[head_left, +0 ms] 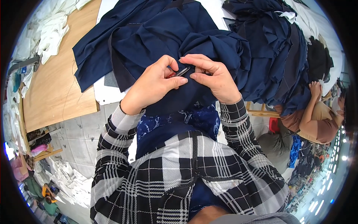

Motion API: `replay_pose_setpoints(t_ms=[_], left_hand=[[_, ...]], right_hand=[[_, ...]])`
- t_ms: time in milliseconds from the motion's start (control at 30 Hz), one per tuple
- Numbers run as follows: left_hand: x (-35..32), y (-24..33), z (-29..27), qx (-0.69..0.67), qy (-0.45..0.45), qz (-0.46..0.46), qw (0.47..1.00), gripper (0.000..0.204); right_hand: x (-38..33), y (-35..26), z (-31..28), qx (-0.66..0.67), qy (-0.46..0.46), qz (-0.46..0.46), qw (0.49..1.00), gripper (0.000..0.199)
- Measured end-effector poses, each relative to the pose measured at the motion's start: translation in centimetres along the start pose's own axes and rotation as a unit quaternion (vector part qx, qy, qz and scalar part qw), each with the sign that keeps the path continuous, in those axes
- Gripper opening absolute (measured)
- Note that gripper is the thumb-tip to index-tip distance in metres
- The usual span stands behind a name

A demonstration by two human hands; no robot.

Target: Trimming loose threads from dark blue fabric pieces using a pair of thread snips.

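Navy fabric lies bunched under both hands at the near edge of the bench, its folds spreading away across a white sheet and hanging down toward the person's lap. The left hand has its fingers curled closed, thumb and forefinger pinching a small metal tool, a pair of thread snips with a red part at the handle end, its thin blades pointing right. The right hand meets it from the other side, its fingers bent closed around a pinch of the dark cloth just beside the blade tips; whether the blades touch the cloth cannot be told. Both forearms wear black-and-white plaid sleeves, and blue patterned cloth shows beneath the wrists.

Farther out, a tall heap of more navy pieces stands to the right of the hands, on the same white surface. Left of the fabric the bare wooden bench top carries a pile of white cloth at its far corner. Grey floor tiles show below the bench, with more white scraps lying on them. At the right edge another person in a tan top sits beside the navy heap, one hand raised to it.
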State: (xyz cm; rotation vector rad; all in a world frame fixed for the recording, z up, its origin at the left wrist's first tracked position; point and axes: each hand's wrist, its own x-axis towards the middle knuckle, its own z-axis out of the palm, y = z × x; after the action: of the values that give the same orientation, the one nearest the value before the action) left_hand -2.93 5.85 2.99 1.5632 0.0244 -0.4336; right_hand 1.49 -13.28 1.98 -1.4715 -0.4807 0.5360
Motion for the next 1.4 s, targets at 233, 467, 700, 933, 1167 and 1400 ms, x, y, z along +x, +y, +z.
replay_pose_setpoints(t_ms=[233, 467, 700, 933, 1167, 1400], left_hand=[[0.0, 0.0, 0.0, -0.002, -0.008, 0.001, 1.0, 0.025], [0.1, -0.7, 0.0, -0.042, -0.004, -0.02, 0.999, 0.024], [0.1, -0.6, 0.2, -0.04, 0.005, -0.029, 0.999, 0.025], [0.0, -1.1, 0.5, -0.086, 0.006, -0.021, 0.996, 0.024], [-0.5, -1.1, 0.3, -0.103, 0.01, -0.046, 0.994, 0.026], [-0.7, -1.8, 0.3, -0.231, 0.032, 0.04, 0.972, 0.049]], right_hand=[[0.0, 0.0, -0.1, -0.005, -0.009, 0.004, 1.0, 0.04], [-0.1, -0.3, 0.1, 0.003, -0.004, 0.005, 1.0, 0.039], [-0.1, -0.1, 0.0, 0.002, -0.007, 0.004, 1.0, 0.039], [-0.1, -0.1, -0.1, -0.006, -0.007, -0.004, 1.0, 0.04], [-0.2, -0.3, -0.1, -0.004, -0.02, 0.0, 1.0, 0.043], [-0.4, -0.1, -0.6, -0.003, -0.054, -0.061, 0.997, 0.052]])
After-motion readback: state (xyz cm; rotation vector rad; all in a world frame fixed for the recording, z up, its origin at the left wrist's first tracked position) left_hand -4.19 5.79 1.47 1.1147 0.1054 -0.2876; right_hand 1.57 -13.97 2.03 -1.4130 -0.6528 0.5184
